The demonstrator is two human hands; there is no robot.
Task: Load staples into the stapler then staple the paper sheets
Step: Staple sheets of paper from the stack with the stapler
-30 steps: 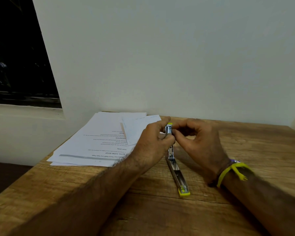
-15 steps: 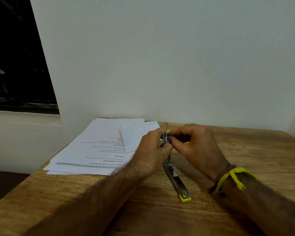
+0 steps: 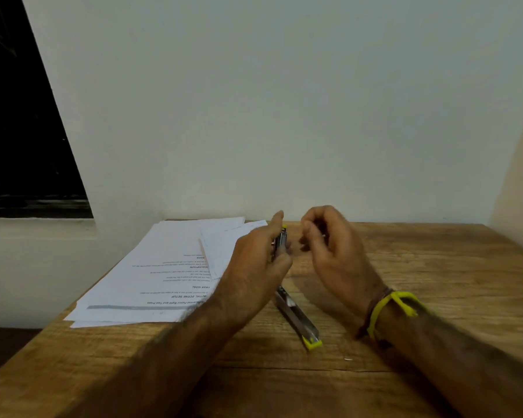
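Note:
A metal stapler (image 3: 296, 318) with yellow ends lies swung wide apart on the wooden table (image 3: 435, 267); its base rests flat toward me and its top arm stands upright. My left hand (image 3: 254, 267) grips that raised arm between thumb and fingers. My right hand (image 3: 329, 248) hovers just right of the arm's tip, apart from it, fingers curled and pinched together; something small may sit between the fingertips, but blur hides it. A stack of printed paper sheets (image 3: 163, 273) lies at the left of my left hand.
A white wall rises right behind the table. A dark window (image 3: 21, 131) with a sill sits at the far left. The table's left edge runs beside the papers. A yellow band (image 3: 387, 309) circles my right wrist. A tiny metal bit (image 3: 348, 359) lies near the stapler.
My right hand has drawn back from the stapler's raised tip, where its fingers were touching before. My left hand keeps its grip on the arm. The view tilted up slightly.

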